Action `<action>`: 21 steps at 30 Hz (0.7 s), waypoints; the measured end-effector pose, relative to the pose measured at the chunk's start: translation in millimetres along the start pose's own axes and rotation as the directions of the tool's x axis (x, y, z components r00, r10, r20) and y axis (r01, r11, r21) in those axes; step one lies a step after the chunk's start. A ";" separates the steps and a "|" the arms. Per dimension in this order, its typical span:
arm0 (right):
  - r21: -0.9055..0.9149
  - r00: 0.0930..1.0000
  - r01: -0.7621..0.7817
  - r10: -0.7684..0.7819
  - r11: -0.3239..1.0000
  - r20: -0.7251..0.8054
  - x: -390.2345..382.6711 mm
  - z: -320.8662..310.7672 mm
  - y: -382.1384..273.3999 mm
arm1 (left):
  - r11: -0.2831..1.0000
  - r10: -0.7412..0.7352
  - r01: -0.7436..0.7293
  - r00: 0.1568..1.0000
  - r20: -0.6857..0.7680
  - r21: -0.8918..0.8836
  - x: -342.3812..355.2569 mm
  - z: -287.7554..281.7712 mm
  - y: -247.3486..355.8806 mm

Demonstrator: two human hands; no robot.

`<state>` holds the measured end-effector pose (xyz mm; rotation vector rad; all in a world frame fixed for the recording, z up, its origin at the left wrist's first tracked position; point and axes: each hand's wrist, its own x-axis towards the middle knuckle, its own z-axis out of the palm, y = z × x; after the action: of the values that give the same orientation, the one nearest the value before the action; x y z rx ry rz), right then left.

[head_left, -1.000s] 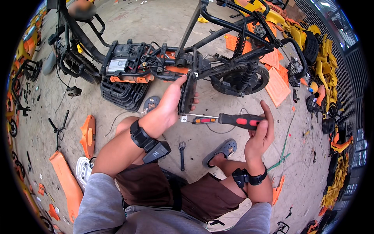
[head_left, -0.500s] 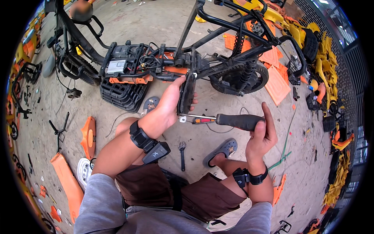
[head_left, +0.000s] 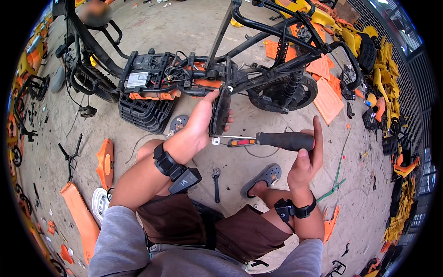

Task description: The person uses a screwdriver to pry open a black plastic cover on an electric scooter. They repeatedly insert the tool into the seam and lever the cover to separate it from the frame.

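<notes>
Gap between screwdriver and obstructing rear wheel

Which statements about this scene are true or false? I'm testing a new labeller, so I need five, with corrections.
1. The person's left grip holds a long black part. True.

2. The screwdriver lies on the floor. False: it is raised, its handle end at the right grip and its shaft pointing toward the black part's lower end.

3. The adjustable wrench lies on the floor, untouched by either grip. True.

4. Both forearms are bare of straps. False: each wears a black strapped device.

5. The black vehicle frame has a wheel at its right end in the picture. True.
</notes>
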<state>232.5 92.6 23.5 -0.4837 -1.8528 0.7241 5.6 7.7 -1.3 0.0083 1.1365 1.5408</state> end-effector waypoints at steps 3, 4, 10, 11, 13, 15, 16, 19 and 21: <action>0.068 0.993 -0.116 0.113 0.991 0.044 0.4 -2.8 -1.8 | 1.000 -0.001 0.001 1.000 0.004 -0.007 1.3 -3.6 -0.2; 0.025 0.970 -0.227 0.224 0.974 0.092 -2.0 -10.2 -8.6 | 1.000 0.000 0.000 1.000 0.002 -0.007 0.9 -4.4 0.2; -0.002 0.997 -0.066 0.066 0.998 0.035 -2.4 -0.8 -9.0 | 1.000 0.006 -0.006 1.000 0.008 -0.004 1.7 -2.1 -1.9; 0.021 1.000 -0.018 0.018 1.000 0.011 0.1 1.8 -7.3 | 1.000 0.004 -0.004 1.000 0.010 -0.004 2.3 -1.5 -2.0; 0.039 0.999 0.050 -0.050 0.998 0.003 5.0 5.9 -4.4 | 1.000 0.001 -0.001 1.000 0.009 -0.008 1.1 -1.2 -0.6; 0.001 0.994 -0.076 0.076 0.997 0.076 4.8 0.3 -7.3 | 1.000 0.001 -0.001 1.000 -0.009 -0.001 1.2 -3.4 -0.5; -0.039 0.966 -0.218 0.221 0.975 0.130 1.8 -8.1 -14.5 | 1.000 0.001 -0.001 1.000 -0.019 0.002 1.3 -5.0 -0.3; -0.079 0.980 -0.143 0.153 0.987 0.128 0.5 -5.4 -14.7 | 1.000 0.015 -0.015 1.000 0.004 -0.002 1.8 -4.4 -1.9; -0.008 0.999 0.029 -0.029 1.000 0.046 2.7 6.6 -9.5 | 1.000 0.012 -0.012 1.000 0.009 -0.006 3.0 -2.7 -1.9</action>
<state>225.4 85.6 29.9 -0.4487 -1.9026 0.7127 4.6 8.0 -5.6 0.0185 1.1268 1.5535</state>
